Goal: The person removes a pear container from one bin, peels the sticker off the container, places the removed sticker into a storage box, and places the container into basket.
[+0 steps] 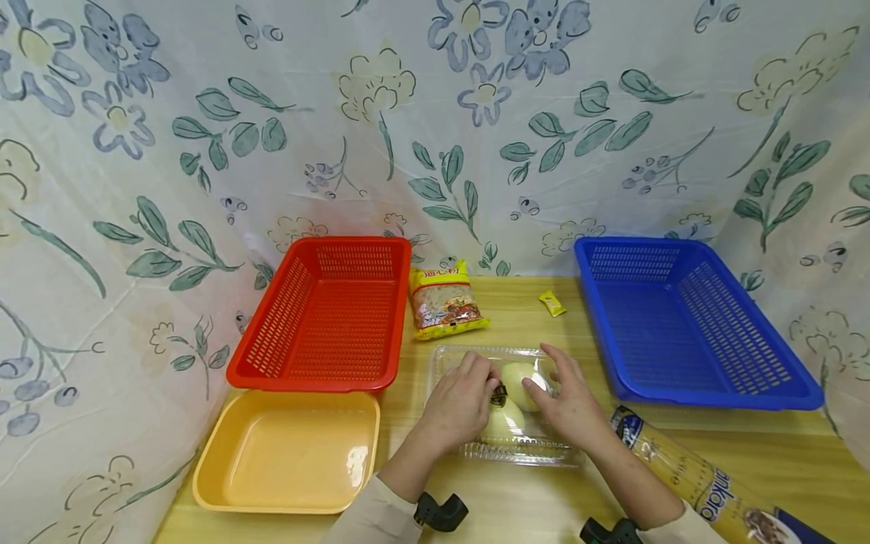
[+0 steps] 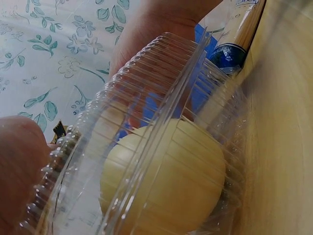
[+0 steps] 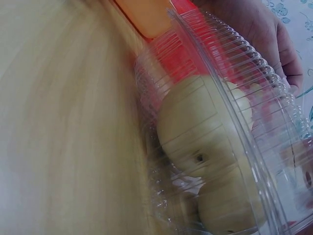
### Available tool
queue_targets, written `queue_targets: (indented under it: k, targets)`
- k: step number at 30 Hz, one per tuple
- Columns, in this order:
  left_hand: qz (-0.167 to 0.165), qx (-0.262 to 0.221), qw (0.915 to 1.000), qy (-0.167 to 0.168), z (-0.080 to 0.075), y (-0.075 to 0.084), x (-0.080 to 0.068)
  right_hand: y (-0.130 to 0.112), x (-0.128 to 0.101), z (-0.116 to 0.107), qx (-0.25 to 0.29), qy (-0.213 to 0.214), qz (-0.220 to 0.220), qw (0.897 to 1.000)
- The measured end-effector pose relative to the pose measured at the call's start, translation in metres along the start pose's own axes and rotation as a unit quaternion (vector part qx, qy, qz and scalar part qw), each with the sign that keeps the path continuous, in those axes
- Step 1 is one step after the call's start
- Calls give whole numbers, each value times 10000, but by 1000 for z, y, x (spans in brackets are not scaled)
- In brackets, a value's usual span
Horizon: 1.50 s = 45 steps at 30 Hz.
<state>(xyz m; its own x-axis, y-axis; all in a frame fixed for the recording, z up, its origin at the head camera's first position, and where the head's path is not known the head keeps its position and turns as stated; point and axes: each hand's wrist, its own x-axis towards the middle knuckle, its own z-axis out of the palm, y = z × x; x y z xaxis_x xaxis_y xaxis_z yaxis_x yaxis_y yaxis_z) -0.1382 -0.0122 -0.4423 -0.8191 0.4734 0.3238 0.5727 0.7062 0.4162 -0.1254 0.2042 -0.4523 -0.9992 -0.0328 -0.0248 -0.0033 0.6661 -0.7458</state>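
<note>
A clear plastic clamshell box (image 1: 516,453) lies on the wooden table (image 1: 530,506) with two pale round buns (image 1: 519,381) inside. My left hand (image 1: 462,404) grips the box's left side, fingers curled over the lid by a small dark label (image 1: 498,394). My right hand (image 1: 571,400) holds the right side, fingers reaching over the lid. In the left wrist view a bun (image 2: 166,181) shows through the ribbed lid (image 2: 146,88), with the right hand (image 2: 161,24) behind it. The right wrist view has both buns (image 3: 195,127) and the left hand (image 3: 264,34) on the far edge.
A red basket (image 1: 326,317) and a yellow tray (image 1: 285,453) stand to the left, a blue basket (image 1: 680,325) to the right. A snack packet (image 1: 445,302) and a small yellow sachet (image 1: 552,303) lie behind the box. A spaghetti pack (image 1: 686,468) lies under my right forearm.
</note>
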Motion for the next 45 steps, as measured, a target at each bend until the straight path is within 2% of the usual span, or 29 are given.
queue_targets:
  k: [14,17,21,27,37,41,45]
  targets:
    - [-151,-286,9995,35,0,0,0,1,1,0,13,111,-50,9999]
    - [-394,-911,9945,345,-2,0,1,1,1,0,70,107,-37,9999]
    - [-677,-1637,9806,835,-4,-3,2,0,0,0,150,88,-9,9998]
    - [-649,-1633,9813,780,-4,-2,2,-1,-2,-1,119,78,3,9999]
    - [-392,-1659,9791,1109,-3,-3,2,-1,-1,-1,0,57,33,10000]
    - [-456,-1783,9759,1170,-6,-1,2,-2,0,-1,-101,42,87,9999]
    - [-781,-1928,9711,1170,-10,1,2,-3,1,-1,-166,33,113,9998]
